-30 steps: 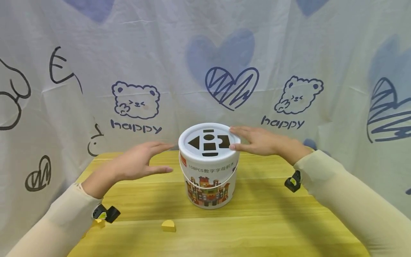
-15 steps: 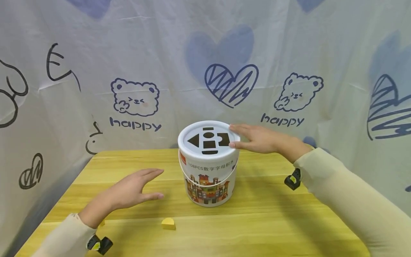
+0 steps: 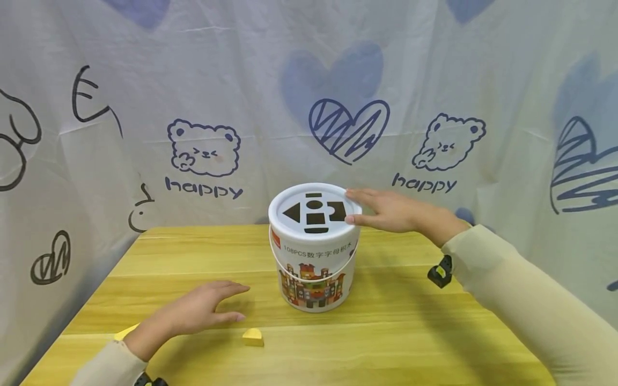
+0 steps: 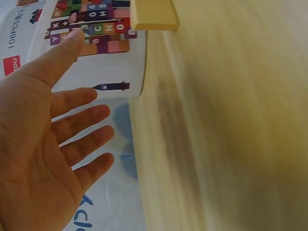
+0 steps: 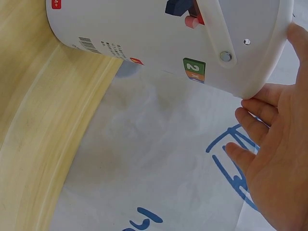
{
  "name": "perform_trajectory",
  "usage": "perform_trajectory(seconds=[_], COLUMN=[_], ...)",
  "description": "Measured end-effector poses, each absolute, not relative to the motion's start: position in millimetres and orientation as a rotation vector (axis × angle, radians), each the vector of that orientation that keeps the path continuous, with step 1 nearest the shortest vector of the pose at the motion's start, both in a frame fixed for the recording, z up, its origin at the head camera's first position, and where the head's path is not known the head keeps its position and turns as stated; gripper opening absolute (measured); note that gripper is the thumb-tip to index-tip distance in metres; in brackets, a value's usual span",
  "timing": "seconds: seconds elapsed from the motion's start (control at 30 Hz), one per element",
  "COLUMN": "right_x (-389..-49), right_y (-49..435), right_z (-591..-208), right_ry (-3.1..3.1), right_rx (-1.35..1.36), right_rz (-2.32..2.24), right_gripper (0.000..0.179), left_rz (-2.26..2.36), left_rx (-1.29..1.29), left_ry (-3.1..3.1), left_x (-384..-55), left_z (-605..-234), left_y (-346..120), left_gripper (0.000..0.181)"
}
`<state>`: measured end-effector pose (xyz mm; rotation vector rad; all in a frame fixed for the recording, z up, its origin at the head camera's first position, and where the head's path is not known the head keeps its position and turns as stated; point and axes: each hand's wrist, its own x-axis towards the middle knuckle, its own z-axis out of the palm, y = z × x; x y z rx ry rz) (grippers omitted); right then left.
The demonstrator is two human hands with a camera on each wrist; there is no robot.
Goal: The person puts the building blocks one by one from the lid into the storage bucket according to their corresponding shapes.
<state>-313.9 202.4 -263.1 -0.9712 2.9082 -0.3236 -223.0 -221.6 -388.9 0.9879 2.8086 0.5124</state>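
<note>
A white bucket of toy blocks (image 3: 316,276) stands upright on the table, its lid (image 3: 285,228) on top with dark shaped holes. My right hand (image 3: 393,209) touches the right side of the lid's rim, fingers mostly straight; in the right wrist view, the hand (image 5: 281,130) meets the rim at the fingertips. Off to the bucket's left, my left hand (image 3: 200,308) hovers over the table with nothing in it, fingers loosely extended. Just right of its thumb lies a yellow half-round block (image 3: 253,337), also partly seen as a yellow block (image 4: 155,15) in the left wrist view.
Beside my left wrist, another yellow piece (image 3: 125,332) is partly hidden by the arm. A thin white handle (image 3: 314,280) hangs across the bucket's front. Behind the wood-grain table (image 3: 410,332) hangs a white cloth (image 3: 270,80) with hearts and bears.
My left hand has come away from beside the lid, down and toward me, to near the half-round block. The right hand stays at the lid's rim, and the bucket has not moved.
</note>
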Motion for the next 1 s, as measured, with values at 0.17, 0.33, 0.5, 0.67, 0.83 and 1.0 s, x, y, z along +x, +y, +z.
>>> perform_trajectory(seconds=[0.17, 0.33, 0.5, 0.67, 0.83, 1.0], right_x=[-313, -313, -313, -313, -313, -313], right_y=[203, 202, 202, 203, 203, 203], right_z=[-264, -263, -263, -263, -264, -264], right_ry=[2.901, 2.897, 2.900, 2.902, 2.901, 2.907], right_rx=[-0.955, -0.946, -0.945, -0.944, -0.951, -0.957], right_rz=[-0.323, -0.327, -0.325, -0.320, -0.322, -0.326], right_gripper=[0.086, 0.087, 0.086, 0.086, 0.086, 0.085], left_rz=[0.538, 0.565, 0.587, 0.586, 0.610, 0.657], left_rx=[0.997, 1.043, 1.149, 1.309, 1.395, 1.410], left_ry=[2.752, 2.673, 2.592, 2.545, 2.502, 2.450], left_x=[-222, -221, -221, -221, -221, -221], left_z=[-398, -403, -408, -411, -413, -414], left_y=[-220, -217, -214, -211, -206, -203], left_gripper=[0.060, 0.061, 0.059, 0.045, 0.035, 0.029])
